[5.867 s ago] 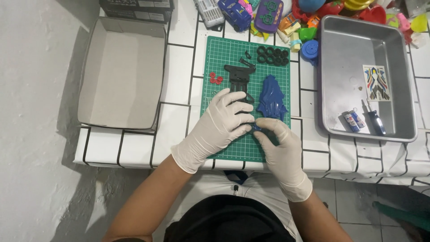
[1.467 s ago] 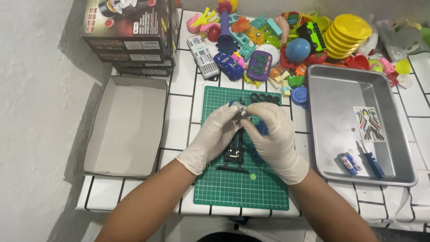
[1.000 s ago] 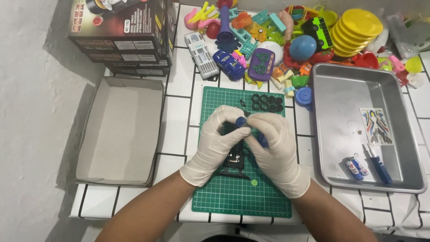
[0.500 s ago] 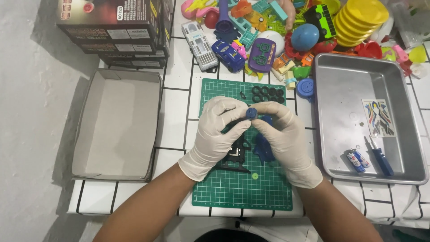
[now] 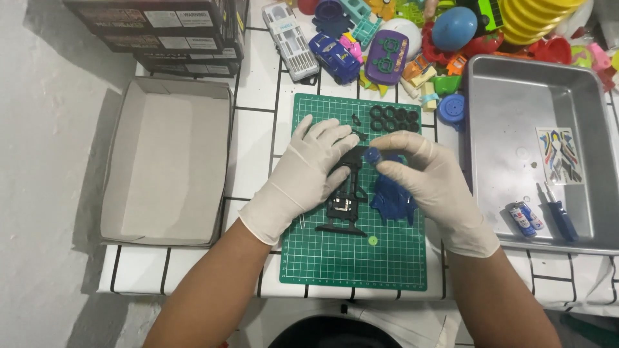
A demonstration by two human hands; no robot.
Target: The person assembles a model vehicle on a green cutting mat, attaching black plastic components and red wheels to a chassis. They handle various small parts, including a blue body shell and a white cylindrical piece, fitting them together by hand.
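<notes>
Both hands gloved, working over the green cutting mat (image 5: pixel 351 264) on the white tiled counter (image 5: pixel 255 138).

Right hand (image 5: pixel 429 187): grip narrow, thumb + forefinger pinched on a small blue round part (image 5: pixel 372 154), held just above the mat. Left hand (image 5: pixel 303 177): fingers spread flat, pressing on the upper end of the black chassis (image 5: pixel 343 200); grip not closed round it, more a hold-down.

Key relation: the blue round part sits just right of the chassis top, touching or nearly so; can't tell which. Chassis long axis runs away from the person toward the far edge of the mat, slightly tilted, near end toward the body. Right hand is the nearer one to the part; left fingertips are just beside it. Blue body shell (image 5: pixel 392 201) lies on the mat right of the chassis, partly under the right palm.

Other bits on the mat: black tyres (image 5: pixel 393 118) in a cluster at the far edge, a small green gear (image 5: pixel 373 240) near the chassis foot.

Containers:
- Cardboard box tray (image 5: pixel 167 167), left of the mat; nothing in it.
- Metal tray (image 5: pixel 538 106), right of the mat; holds a sticker sheet (image 5: pixel 560 145), a blue screwdriver (image 5: pixel 560 212), two small batteries (image 5: pixel 525 218).
- Toy pile (image 5: pixel 412 32) + dark boxes (image 5: pixel 161 26) along the far side.
</notes>
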